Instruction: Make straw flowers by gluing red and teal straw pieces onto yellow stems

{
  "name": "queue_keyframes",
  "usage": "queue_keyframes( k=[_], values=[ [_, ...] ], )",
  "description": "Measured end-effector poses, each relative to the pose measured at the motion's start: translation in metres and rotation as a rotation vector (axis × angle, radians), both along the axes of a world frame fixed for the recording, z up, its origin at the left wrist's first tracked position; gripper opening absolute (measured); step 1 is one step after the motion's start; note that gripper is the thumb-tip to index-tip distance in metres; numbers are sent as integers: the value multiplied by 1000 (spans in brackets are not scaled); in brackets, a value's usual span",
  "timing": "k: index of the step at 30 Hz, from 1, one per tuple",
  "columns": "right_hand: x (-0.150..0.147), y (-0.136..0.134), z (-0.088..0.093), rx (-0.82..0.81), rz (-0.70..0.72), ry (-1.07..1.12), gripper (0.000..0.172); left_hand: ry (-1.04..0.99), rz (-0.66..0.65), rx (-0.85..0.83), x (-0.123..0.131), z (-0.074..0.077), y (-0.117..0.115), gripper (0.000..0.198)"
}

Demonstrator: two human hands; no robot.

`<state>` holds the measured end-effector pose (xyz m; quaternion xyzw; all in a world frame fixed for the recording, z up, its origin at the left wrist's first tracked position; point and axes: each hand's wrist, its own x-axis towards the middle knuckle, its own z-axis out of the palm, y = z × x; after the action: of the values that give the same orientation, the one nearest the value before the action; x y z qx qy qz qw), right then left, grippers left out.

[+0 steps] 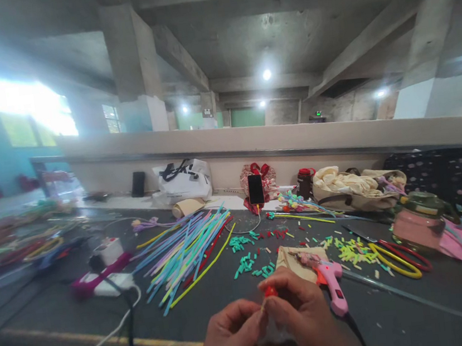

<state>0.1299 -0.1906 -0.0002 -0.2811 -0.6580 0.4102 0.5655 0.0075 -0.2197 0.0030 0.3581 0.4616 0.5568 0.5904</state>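
Between the thumb and forefinger of the right hand sits a small red piece, its top peeking above the thumb and most of it hidden by the fingers. These tips are closed to the width of the piece and have hold of it. Just beside them, the thumb and forefinger of the left hand are drawn together, almost touching the right fingertips; whether they grip part of the piece or only press next to it, I cannot tell. The step in hand looks like fine shaping or joining of this piece by both hands, and the next move seems to call for a firm right pinch while the left tips make a small adjustment.

Right of the fingers and just beyond them, a pink glue gun lies within easy reach, untouched, its nozzle over a beige pad and a clear rod stretching away behind it. Past the fingertips are scattered green bits, with yellow bits off to their right, near scissors. Farther out and left of the fingers spreads a bundle of fuzzy sticks. Well beyond the tips, almost straight ahead, a phone stands upright; a white bag is to its left.
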Motion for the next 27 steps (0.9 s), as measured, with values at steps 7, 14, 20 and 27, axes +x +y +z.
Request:
queue_keyframes(
  k=[7,14,20,27],
  values=[
    [-1,0,-2,-52,63,105,30,-169,5,26,-1,-3,1,27],
    [-14,2,-10,-222,-41,107,24,-535,-5,-12,-4,8,9,21],
    [-31,10,-18,-9,13,15,21,-667,96,-54,1,2,13,19],
    [-24,16,-18,-302,259,123,29,-574,-116,69,-4,3,18,12]
  ],
)
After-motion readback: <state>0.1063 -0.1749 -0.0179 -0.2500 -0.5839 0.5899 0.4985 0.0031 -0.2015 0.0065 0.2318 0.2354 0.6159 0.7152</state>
